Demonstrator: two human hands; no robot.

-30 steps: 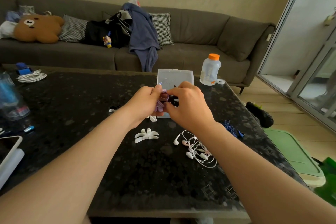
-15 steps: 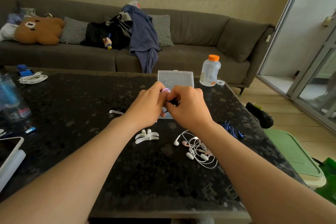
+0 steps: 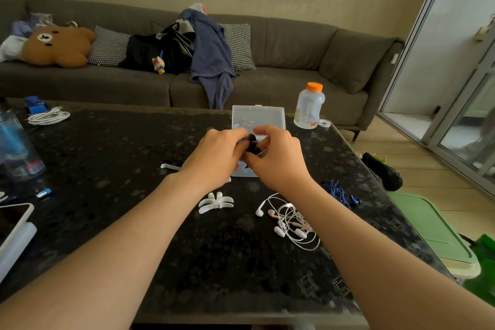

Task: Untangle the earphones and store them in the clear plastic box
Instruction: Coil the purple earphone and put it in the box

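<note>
I am watching the left hand (image 3: pixel 214 158) and right hand (image 3: pixel 276 158) pinching a dark earphone bundle (image 3: pixel 251 143) between curled fingers, just above the open clear plastic box (image 3: pixel 258 115). White earphones (image 3: pixel 292 222) are lying tangled on the table (image 3: pixel 107 155), blue earphones (image 3: pixel 338 193) to their right, so I judge most of the storing is waiting.

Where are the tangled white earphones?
The white earphones lie on the dark table, right of centre in the head view, between a white winder and a blue cord.
</note>
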